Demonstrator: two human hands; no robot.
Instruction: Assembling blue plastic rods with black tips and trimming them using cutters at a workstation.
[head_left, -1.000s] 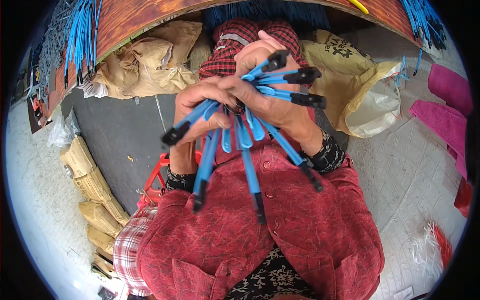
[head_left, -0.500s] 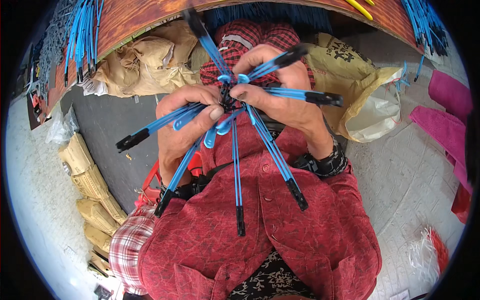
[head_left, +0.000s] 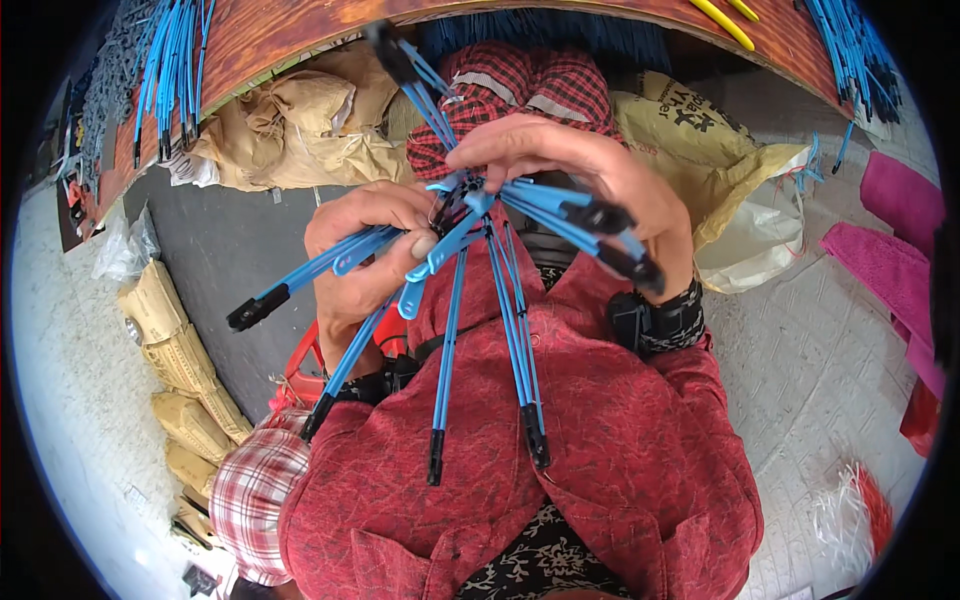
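A spoked frame of blue rods [head_left: 450, 350] with black end caps fans out in front of my red jacket. Its rods meet at a small black hub, partly covered by my fingers. My left hand [head_left: 365, 240] is closed at the hub's left side, thumb and fingers pinching the frame, with blue rods and a flat blue tab passing by the palm. My right hand [head_left: 610, 185] curls over the hub from the right, forefinger across the top and thumb close to a blue piece [head_left: 480, 201] at the centre. Its other fingertips are partly hidden behind the rods.
A wooden table [head_left: 300, 45] edges the far side, with bundles of blue rods [head_left: 175, 75] and a yellow-handled tool [head_left: 725, 25] on it. Brown sacks [head_left: 310, 110] lie below it. Right are an open yellowish sack [head_left: 745, 200] and magenta cloths [head_left: 890, 250]; left, cardboard pieces [head_left: 180, 350].
The spoked frame has turned, its lower rods swinging left. My right hand has shifted right and its forefinger now reaches over the hub; my left hand stays nearly in place.
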